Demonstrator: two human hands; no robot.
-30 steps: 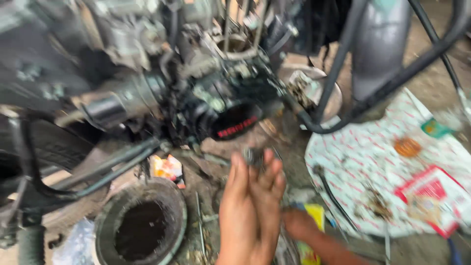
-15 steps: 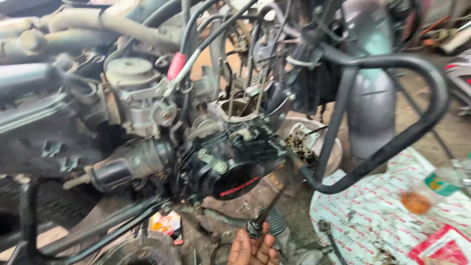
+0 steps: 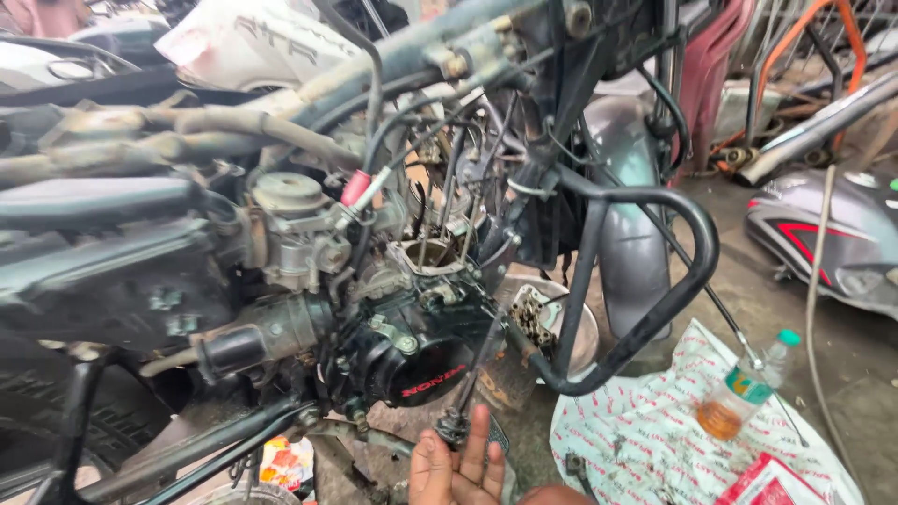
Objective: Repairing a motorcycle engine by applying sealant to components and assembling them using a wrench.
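A hand (image 3: 458, 465) at the bottom edge, fingers closed around a small dark metal part (image 3: 454, 427), rises just below the black engine cover (image 3: 412, 365); which hand cannot be told. Behind stand the carburettor (image 3: 295, 234) and black crash guard (image 3: 655, 281), a plastic bottle (image 3: 744, 385) lying right.

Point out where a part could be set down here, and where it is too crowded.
Free: the printed sheet between the black crash bar and the plastic bottle; concrete floor toward the grey tank. Crowded: around the engine case, above the hand.
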